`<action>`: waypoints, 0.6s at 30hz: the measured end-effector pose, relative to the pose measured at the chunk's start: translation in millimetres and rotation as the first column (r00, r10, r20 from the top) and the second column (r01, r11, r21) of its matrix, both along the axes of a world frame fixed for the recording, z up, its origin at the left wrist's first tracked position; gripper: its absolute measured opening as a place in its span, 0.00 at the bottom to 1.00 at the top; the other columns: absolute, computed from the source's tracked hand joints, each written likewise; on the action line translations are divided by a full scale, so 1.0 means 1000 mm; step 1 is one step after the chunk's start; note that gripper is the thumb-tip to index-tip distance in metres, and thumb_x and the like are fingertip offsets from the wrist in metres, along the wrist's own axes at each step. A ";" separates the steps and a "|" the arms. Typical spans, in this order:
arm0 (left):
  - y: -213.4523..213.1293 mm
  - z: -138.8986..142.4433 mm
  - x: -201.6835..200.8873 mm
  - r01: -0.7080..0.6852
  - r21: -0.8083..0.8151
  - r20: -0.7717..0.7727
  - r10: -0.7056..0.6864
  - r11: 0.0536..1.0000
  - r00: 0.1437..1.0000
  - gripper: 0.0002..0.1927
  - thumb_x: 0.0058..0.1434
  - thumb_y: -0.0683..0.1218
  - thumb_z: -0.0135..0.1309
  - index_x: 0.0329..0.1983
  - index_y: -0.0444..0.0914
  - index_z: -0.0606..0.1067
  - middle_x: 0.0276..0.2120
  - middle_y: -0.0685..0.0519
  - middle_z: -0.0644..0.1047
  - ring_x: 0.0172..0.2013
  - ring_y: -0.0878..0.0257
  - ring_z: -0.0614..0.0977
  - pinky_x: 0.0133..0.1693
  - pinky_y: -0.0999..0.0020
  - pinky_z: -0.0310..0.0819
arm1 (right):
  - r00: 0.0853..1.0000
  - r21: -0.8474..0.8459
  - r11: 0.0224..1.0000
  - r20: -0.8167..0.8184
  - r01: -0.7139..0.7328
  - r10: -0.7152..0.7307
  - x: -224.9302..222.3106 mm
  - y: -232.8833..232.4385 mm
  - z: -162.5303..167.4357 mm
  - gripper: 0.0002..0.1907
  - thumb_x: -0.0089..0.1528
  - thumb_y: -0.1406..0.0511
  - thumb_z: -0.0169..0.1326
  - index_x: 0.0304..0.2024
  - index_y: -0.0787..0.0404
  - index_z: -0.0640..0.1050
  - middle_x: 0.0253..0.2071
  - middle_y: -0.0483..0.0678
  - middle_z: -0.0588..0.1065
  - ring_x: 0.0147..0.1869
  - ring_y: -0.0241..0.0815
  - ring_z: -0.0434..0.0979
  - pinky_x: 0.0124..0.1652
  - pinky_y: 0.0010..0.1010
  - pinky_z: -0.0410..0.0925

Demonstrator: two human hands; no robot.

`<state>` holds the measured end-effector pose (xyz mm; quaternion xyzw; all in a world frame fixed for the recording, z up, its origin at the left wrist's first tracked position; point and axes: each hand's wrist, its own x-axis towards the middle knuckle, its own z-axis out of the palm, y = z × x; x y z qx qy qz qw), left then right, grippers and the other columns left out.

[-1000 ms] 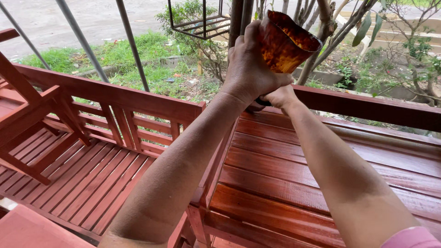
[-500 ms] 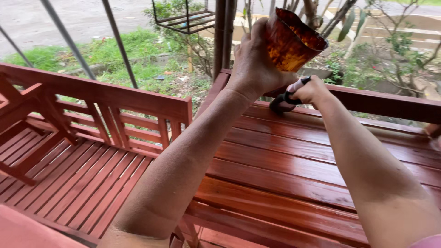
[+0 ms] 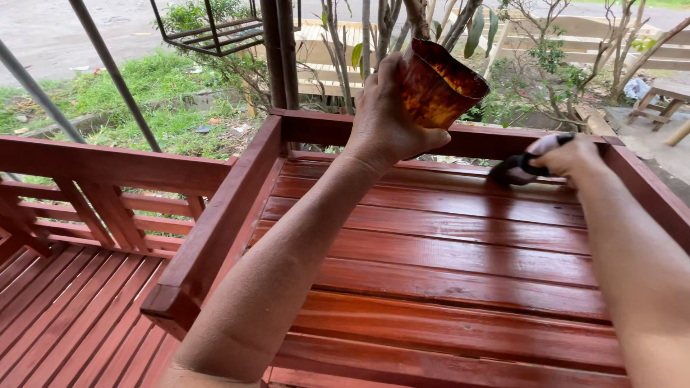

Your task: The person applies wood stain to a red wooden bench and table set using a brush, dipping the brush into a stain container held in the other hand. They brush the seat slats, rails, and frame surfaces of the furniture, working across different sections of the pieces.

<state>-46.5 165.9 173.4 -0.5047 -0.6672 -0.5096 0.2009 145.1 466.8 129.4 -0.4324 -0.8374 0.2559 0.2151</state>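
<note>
My left hand [image 3: 384,115] is raised and grips a stain-smeared, cut plastic cup [image 3: 440,85] of reddish-brown varnish. My right hand [image 3: 571,156] holds a dark paintbrush [image 3: 516,171], its bristles pressed on the far slat of a glossy red-brown wooden bench seat [image 3: 445,273], close to the back rail [image 3: 474,140]. Both forearms stretch out over the wet-looking slats.
A second red-brown slatted bench [image 3: 93,237] stands to the left, its armrest [image 3: 208,230] shared with the near one. Beyond are metal poles [image 3: 115,79], grass, shrubs, a black wire frame [image 3: 215,32] and pale unpainted wooden furniture [image 3: 661,100] at the far right.
The view has shifted right. My right hand with the brush has slid rightward along the far slat, away from the cup, which my left hand keeps raised.
</note>
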 end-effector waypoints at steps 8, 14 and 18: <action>0.010 -0.001 0.007 -0.035 0.014 -0.013 0.036 0.999 0.999 0.63 0.30 0.58 0.79 0.65 0.45 0.54 0.54 0.44 0.73 0.57 0.43 0.72 0.61 0.45 0.63 | 0.982 0.355 0.916 -0.043 0.185 -0.182 0.068 0.030 -0.021 0.04 0.57 0.66 0.67 0.33 0.49 0.86 0.34 0.43 0.83 0.37 0.39 0.82 0.41 0.31 0.73; 0.011 0.006 0.011 -0.033 -0.048 0.063 0.036 0.998 0.997 0.61 0.34 0.58 0.79 0.66 0.45 0.53 0.55 0.44 0.70 0.58 0.46 0.70 0.61 0.46 0.64 | 0.999 0.601 0.799 -0.034 -0.003 0.030 0.069 0.005 -0.043 0.10 0.59 0.63 0.66 0.43 0.46 0.84 0.40 0.50 0.81 0.44 0.52 0.82 0.46 0.39 0.74; 0.009 0.009 0.013 -0.025 -0.027 0.021 0.025 0.999 0.999 0.61 0.35 0.58 0.79 0.67 0.44 0.52 0.55 0.43 0.69 0.58 0.47 0.71 0.61 0.46 0.64 | 0.985 0.715 0.688 0.008 -0.124 0.170 0.080 0.002 -0.061 0.04 0.64 0.64 0.62 0.41 0.47 0.83 0.39 0.50 0.80 0.46 0.51 0.81 0.49 0.37 0.74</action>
